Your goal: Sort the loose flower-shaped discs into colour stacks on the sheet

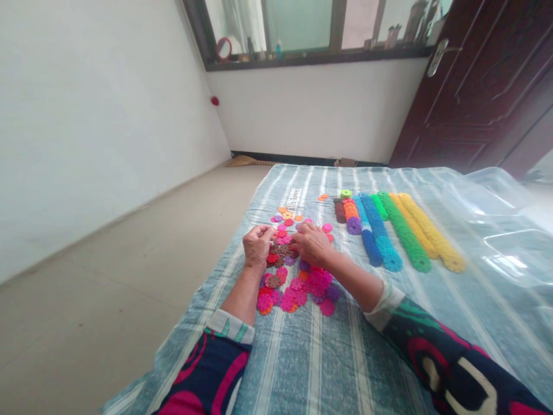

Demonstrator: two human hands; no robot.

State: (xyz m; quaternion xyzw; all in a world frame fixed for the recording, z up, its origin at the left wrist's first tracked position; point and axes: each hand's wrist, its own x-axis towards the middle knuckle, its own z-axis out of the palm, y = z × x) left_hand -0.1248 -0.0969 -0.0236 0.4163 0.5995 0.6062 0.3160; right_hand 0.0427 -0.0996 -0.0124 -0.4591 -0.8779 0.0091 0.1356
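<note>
A loose spread of toothed plastic discs (298,293), pink, red, purple, orange and brown, lies on the striped cloth. My left hand (257,246) is at the left edge of the spread, its thumb and forefinger pinched together; what is between them is too small to make out. Over the middle of the discs, my right hand (314,245) reaches in from the right with its fingers bent down and closed near a brown disc (284,251). Whatever those fingertips grip is hidden. Orange and purple discs lie beyond both hands.
Sorted discs lie in overlapping rows to the right: a yellow row (425,227), a green row (404,230), a blue row (375,222) and shorter ones. Clear plastic containers (518,256) stand at the right. The striped cloth (337,369) drops off at the left edge.
</note>
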